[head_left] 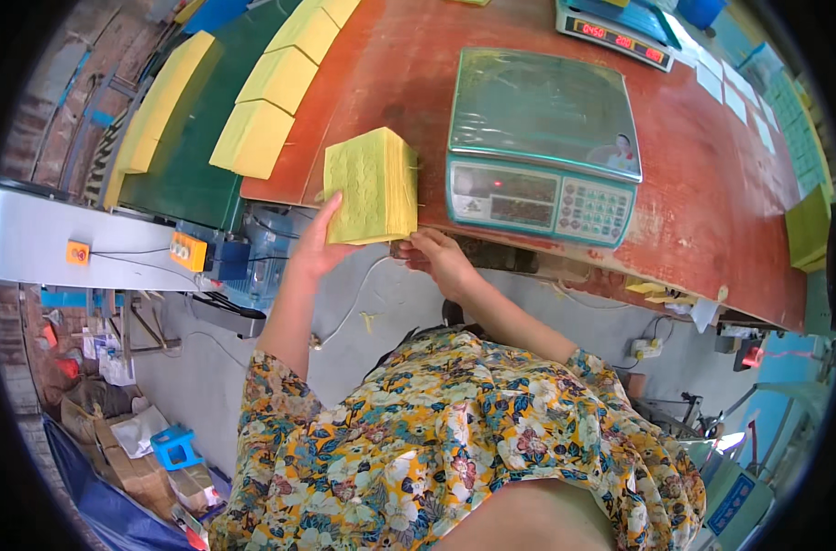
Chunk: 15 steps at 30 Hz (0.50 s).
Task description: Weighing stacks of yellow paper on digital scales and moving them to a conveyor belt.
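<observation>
A thick block of yellow paper sheets (363, 188), its front face embossed, is held upright at the near edge of the red table. My left hand (319, 242) grips its lower left side, thumb on the front face and the other fingers partly hidden behind and below. At the lower right corner my right hand (443, 262) has its fingers pinched together against the sheet edges. Just right of the block stands a digital scale (542, 106) with a bare, plastic-covered plate and a keypad.
More yellow paper blocks (275, 83) stand in a row along the table's left side, beside a green conveyor belt (184, 151). A second scale (615, 41) with a lit red display sits at the far right. Orange switch boxes (188, 250) are mounted left of the table (712, 211).
</observation>
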### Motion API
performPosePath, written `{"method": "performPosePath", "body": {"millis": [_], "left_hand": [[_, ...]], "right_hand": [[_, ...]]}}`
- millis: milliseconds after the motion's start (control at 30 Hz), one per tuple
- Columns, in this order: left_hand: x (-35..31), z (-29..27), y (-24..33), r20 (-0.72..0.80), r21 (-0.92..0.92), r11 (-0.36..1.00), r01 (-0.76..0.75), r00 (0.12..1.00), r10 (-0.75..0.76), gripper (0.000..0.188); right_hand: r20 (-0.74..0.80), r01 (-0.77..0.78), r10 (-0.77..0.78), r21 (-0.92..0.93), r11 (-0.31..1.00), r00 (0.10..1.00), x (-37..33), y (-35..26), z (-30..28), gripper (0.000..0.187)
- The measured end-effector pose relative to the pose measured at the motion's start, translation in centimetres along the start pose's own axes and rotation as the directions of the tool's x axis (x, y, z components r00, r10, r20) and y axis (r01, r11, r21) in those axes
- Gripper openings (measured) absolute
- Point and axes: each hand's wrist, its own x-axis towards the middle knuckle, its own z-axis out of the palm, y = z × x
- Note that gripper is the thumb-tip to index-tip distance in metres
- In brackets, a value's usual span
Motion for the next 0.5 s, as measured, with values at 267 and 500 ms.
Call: {"method": "performPosePath", "body": {"millis": [267,500], "left_hand": [[-0.9,-2.0,-3.6,0.159,-0.112,0.965,-0.238,0.954,0.254,0.056],[-0.1,-1.7,-3.7,0.039,-0.338,0.940,-0.037,0.998,0.053,0.051]], "right_hand": [[-0.051,0.279,-0.460,-0.733,0.620,0.887,-2.4,-3.0,1.9,0.033],[0.038,0.354,-0.632,-0.853,0.383,0.774,-0.9,-4.6,3.3,0.019]]}}
